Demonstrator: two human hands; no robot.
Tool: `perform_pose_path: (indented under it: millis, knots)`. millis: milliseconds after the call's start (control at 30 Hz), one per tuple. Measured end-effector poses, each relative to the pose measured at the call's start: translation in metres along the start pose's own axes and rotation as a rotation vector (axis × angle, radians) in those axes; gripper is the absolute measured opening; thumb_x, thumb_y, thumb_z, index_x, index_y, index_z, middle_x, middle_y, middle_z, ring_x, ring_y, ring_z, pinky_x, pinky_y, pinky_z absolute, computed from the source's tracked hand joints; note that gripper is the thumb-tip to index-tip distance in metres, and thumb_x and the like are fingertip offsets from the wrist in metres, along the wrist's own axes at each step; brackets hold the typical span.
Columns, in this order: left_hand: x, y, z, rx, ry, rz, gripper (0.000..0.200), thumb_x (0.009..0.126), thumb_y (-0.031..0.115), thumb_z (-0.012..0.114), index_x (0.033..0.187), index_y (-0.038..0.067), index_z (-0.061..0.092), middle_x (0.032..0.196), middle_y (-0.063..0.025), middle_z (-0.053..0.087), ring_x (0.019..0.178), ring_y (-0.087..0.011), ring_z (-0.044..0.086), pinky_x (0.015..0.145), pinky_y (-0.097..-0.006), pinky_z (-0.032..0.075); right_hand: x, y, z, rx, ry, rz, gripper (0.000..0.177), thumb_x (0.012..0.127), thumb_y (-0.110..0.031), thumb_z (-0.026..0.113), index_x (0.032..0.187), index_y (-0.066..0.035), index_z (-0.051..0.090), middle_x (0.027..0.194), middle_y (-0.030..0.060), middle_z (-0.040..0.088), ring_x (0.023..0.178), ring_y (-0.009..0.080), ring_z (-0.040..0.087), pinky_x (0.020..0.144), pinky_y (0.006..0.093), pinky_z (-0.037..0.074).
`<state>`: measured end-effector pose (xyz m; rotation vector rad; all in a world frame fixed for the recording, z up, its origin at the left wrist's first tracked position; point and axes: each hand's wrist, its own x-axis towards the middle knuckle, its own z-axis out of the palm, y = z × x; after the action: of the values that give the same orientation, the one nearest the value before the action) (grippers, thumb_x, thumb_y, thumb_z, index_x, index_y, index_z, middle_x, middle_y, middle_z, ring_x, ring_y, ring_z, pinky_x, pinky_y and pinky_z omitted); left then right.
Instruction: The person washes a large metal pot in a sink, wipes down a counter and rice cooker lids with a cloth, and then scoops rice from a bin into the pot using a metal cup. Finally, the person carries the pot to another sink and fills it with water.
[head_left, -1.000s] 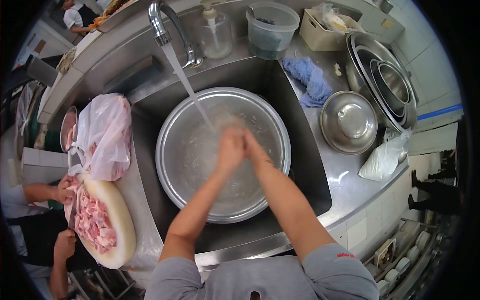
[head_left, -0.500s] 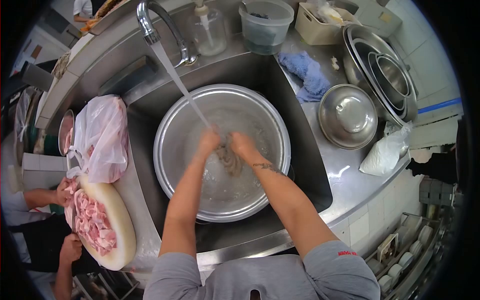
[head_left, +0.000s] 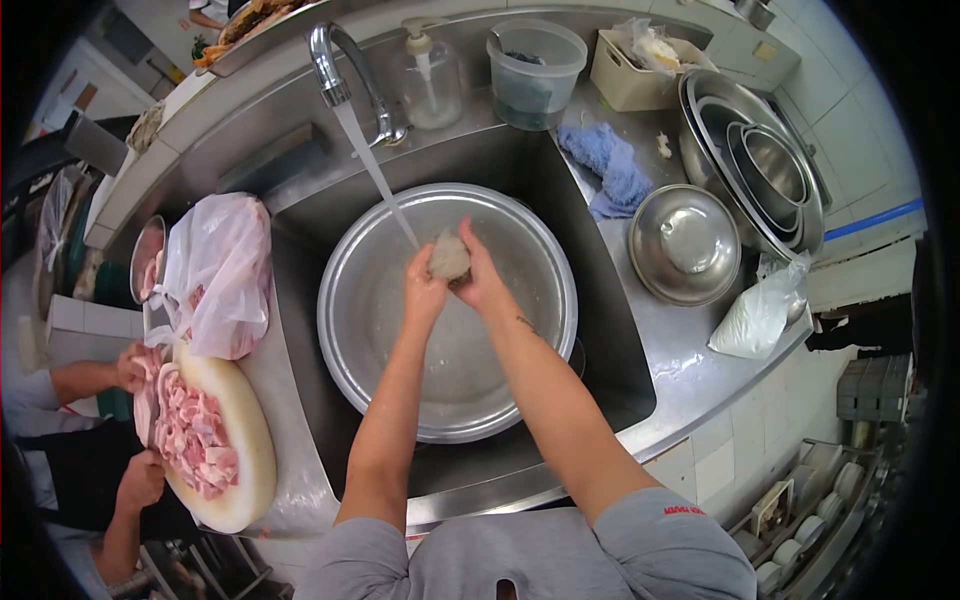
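The greyish lump (head_left: 449, 257) sits just above the middle of the frame, bunched into a rough, wet ball with a pale, fibrous surface, and both hands are pressed together around it: the left hand (head_left: 423, 292) cups it from below left and the right hand (head_left: 482, 280) clamps it from the right. Half a second ago it hung limp and stringy between the hands, lower down in the water; now it is lifted clear and squeezed compact. The only writing is a small red print (head_left: 683, 510) on the person's right sleeve at the bottom of the frame, too small to read. The stream of water (head_left: 378, 182) from the tap (head_left: 338, 55) slants down and meets the left hand just beside the lump. Beneath the hands a wide steel basin (head_left: 345, 335) stands in the sink (head_left: 605, 340). Along the top stand a soap dispenser (head_left: 432, 78) and a clear plastic tub (head_left: 538, 62), with a blue cloth (head_left: 612, 165) to their right. Further right are an upturned steel bowl (head_left: 688, 243) and a white bag (head_left: 755, 315). At the left, a plastic bag of meat (head_left: 215, 275) lies above a round cutting board (head_left: 250, 450), where a co-worker's hand (head_left: 135, 366) rests on sliced meat.
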<state>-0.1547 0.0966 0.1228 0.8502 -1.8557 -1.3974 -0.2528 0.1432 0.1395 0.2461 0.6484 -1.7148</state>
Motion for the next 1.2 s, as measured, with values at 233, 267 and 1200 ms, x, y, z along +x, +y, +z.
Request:
perform_pose_path:
  millis: [233, 267, 1200]
  knots:
    - [-0.013, 0.004, -0.031, -1.036, -0.091, -0.500, 0.037, 0.082, 0.017, 0.053, 0.116, 0.004, 0.049, 0.103, -0.0120, 0.057, 0.097, -0.0267, 0.055, 0.080, -0.0368, 0.047, 0.016, 0.019, 0.021, -1.004, 0.045, -0.692, 0.031, 0.072, -0.012, 0.067, 0.099, -0.004, 0.054, 0.091, 0.0067, 0.058, 0.079, 0.0170, 0.057, 0.070, 0.0311, 0.047]
    - [-0.007, -0.001, -0.027, -0.983, 0.011, -0.492, 0.032, 0.082, 0.016, 0.053, 0.112, 0.005, 0.050, 0.101, -0.0119, 0.058, 0.094, -0.0266, 0.056, 0.078, -0.0365, 0.047, 0.017, 0.030, 0.014, -1.105, -0.011, -0.701, 0.030, 0.072, -0.010, 0.066, 0.099, -0.004, 0.054, 0.090, 0.0066, 0.058, 0.080, 0.0160, 0.056, 0.071, 0.0310, 0.047]
    - [-0.065, 0.036, 0.018, -0.771, -0.680, -0.910, 0.019, 0.070, 0.003, 0.062, 0.088, 0.007, 0.055, 0.064, -0.0027, 0.051, 0.050, -0.0138, 0.046, 0.043, -0.0257, 0.034, -0.082, -0.028, 0.008, -0.861, -0.348, -0.002, 0.024, 0.079, -0.011, 0.060, 0.099, 0.002, 0.059, 0.067, 0.0034, 0.053, 0.057, 0.0080, 0.046, 0.047, 0.0212, 0.038]
